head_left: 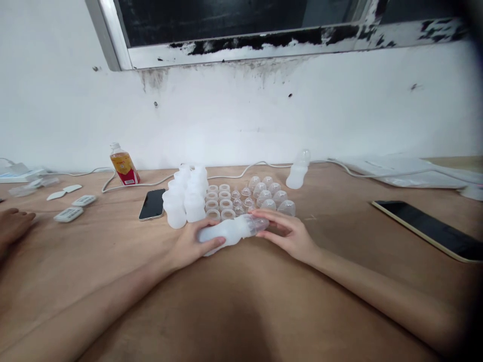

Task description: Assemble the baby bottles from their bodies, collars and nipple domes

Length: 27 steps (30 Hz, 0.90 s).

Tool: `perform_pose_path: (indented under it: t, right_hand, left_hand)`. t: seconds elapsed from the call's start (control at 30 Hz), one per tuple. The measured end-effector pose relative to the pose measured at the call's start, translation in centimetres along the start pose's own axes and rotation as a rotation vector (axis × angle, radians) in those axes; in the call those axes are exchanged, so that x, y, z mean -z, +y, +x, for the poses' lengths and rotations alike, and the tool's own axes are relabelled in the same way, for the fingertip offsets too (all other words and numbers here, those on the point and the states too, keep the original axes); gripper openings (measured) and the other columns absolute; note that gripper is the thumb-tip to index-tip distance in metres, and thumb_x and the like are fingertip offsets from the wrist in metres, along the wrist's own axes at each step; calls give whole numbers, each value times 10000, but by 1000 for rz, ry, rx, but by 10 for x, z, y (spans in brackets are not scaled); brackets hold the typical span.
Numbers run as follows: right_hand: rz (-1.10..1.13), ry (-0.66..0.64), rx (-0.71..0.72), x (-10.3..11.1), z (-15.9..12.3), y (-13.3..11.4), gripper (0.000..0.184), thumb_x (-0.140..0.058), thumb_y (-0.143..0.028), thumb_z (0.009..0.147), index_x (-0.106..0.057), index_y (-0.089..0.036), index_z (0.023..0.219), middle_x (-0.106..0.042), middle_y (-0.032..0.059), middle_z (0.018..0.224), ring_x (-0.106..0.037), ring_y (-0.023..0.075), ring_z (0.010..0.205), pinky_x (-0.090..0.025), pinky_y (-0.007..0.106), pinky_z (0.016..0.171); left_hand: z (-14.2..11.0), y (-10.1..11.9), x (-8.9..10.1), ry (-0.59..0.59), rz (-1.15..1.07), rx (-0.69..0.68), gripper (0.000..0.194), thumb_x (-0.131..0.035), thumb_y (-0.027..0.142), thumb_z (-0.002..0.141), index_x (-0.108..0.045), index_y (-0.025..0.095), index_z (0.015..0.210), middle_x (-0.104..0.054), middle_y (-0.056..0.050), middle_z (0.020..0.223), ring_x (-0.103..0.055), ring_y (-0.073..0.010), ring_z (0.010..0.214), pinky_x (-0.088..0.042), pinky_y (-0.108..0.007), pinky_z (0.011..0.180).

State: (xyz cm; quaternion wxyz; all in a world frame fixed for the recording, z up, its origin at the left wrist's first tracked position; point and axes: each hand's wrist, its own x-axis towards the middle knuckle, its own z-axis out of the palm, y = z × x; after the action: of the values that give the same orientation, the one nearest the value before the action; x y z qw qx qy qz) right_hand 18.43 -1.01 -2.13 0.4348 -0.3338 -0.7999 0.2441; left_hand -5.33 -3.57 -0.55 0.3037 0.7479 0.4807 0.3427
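The left grip wraps the body of the frosted bottle, seemingly to steady it; the right grip holds its clear cap between thumb and fingers; the bottle leans nearly sideways before the rings and clear domes, rowed on the surface apparently for easy reach; both forearms angle inward, thumbs nearest the body.

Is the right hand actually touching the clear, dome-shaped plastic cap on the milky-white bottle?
Touching: the head view shows the right hand gripping the clear, dome-shaped plastic cap from above and below, with no gap showing.
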Motion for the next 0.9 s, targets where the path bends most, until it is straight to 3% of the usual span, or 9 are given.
perform_pose_path:
  t: [0.2,0.37,0.6,0.73,0.83,0.9]
  right_hand:
    - [-97,-67,174,6,4,-17,351,-588,-251,719,-569,-282,1068,-574,6,1116,-514,196,1041,-400,413,927]
    - [-2,-123,271,6,1,-33,425,-599,-185,711,-528,-296,1115,-579,-2,1110,-514,177,1043,-433,373,892]
    - [-4,-154,257,3,-1,-27,391,-586,-180,722,-522,-278,1096,-573,13,1113,-506,166,1046,-430,365,881]
    - [-22,-206,256,20,8,-40,353,-578,-190,726,-512,-272,1062,-560,26,1115,-506,176,1037,-436,361,867]
    - [-28,-1,220,55,22,-57,394,-619,-232,684,-481,-278,1051,-577,27,1049,-534,184,979,-466,357,814]
    - [-133,221,166,87,32,-62,352,-622,-252,678,-504,-241,1009,-577,37,1028,-541,182,950,-467,350,794]
  left_hand:
    - [4,13,14,-366,-518,344,374,-513,449,709,-570,125,886,-578,-30,609,-515,-111,490,-339,-169,348]
    - [2,13,14,-584,-809,488,333,-465,398,745,-596,131,894,-620,-65,765,-518,-92,490,-289,-141,297]
    - [-2,18,7,-479,-682,405,312,-486,394,750,-593,107,809,-563,-24,521,-473,-73,395,-311,-137,301]
    - [1,12,4,-400,-712,244,452,-559,452,687,-487,148,1014,-607,-77,774,-581,-149,622,-440,-181,395]
    - [4,3,0,-354,-789,64,556,-577,496,653,-406,182,1078,-551,-114,982,-575,-206,788,-497,-249,467]
    - [5,-4,-3,-319,-741,58,464,-579,442,678,-430,166,1021,-548,-94,941,-569,-179,757,-485,-232,459]
